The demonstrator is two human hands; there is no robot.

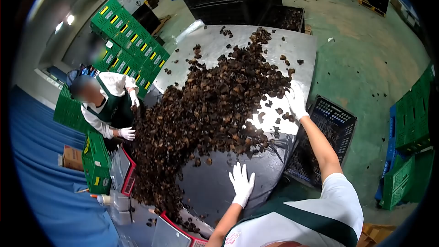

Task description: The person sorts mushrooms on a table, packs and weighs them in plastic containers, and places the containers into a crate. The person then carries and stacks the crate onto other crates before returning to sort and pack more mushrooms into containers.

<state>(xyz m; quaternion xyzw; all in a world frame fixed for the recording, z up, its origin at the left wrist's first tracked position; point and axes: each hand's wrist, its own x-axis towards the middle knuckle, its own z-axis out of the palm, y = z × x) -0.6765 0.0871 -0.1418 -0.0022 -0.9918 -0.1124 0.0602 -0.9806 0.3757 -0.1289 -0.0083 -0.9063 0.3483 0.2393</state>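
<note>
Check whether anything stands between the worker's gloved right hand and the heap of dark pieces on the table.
Nothing visible does. The right hand is at the edge of the dark heap; whether they touch is unclear.

Workshop, stacked green crates [132, 39], aproned co-worker [114, 105]

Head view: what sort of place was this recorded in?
Probably a produce sorting or packing workroom: a large heap of dark brown pieces covers much of a metal-topped table, green crates stand stacked behind, and a gloved co-worker wears an apron.
</note>
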